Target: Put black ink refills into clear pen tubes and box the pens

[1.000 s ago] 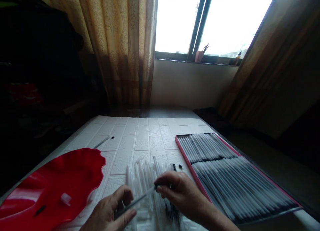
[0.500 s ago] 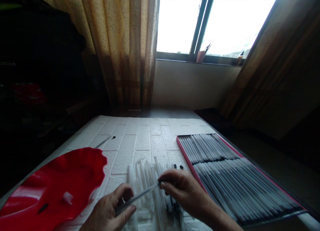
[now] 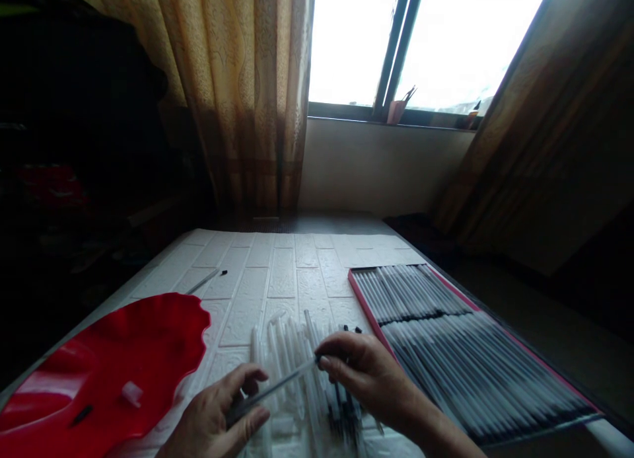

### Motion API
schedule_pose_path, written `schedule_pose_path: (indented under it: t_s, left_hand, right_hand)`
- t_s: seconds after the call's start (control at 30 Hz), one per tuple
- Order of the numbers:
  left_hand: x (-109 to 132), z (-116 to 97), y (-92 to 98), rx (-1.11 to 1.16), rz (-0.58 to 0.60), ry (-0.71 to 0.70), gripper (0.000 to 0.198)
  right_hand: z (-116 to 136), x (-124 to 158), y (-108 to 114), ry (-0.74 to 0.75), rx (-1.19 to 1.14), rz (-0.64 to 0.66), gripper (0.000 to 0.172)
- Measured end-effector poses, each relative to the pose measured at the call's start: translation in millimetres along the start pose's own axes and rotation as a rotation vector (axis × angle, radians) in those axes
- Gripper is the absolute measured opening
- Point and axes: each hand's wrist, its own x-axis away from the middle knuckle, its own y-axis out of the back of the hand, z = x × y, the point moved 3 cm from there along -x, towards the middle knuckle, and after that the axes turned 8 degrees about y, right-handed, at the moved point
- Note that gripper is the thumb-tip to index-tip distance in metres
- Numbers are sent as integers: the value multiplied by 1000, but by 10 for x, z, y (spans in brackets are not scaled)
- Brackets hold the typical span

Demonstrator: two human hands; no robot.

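The right hand [image 3: 364, 372], bottom centre of the frame, pinches the dark end of a clear pen [image 3: 284, 382] between thumb and forefinger, its grip closed down to the pen's thickness. The left hand [image 3: 218, 408], lower left of centre, has a looser grip, thumb and fingers curled about the other end, probably to steady it while the right works at the tip. The pen slants up to the right above loose clear tubes [image 3: 284, 352] and dark-tipped pens [image 3: 347, 418], which seem heaped between the hands for easy reach. On the counter [image 3: 247, 253], a pink-edged tray [image 3: 365, 307] at lower right holds pens in two rows, apparently for order; a red dish [image 3: 153, 332] at lower left carries small pieces, perhaps to keep them together.
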Motion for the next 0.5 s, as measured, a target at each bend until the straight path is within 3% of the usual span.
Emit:
schedule_pose_path:
  t_s: [0.13,0.3,0.4,0.5]
  left_hand:
    - [5,-1,-13,-41,-14,10,19]
    - [-11,-108,-2,6,65,-7,38]
    - [-18,-116,8,21,74,5,41]
    - [-24,-93,8,30,65,-2,40]
  right_hand:
    - [22,0,22,-4,-6,1,16]
    - [103,-6,85,46,55,-31,16]
    - [107,-6,227,35,121,-53,20]
    - [62,17,438,-34,363,-33,20]
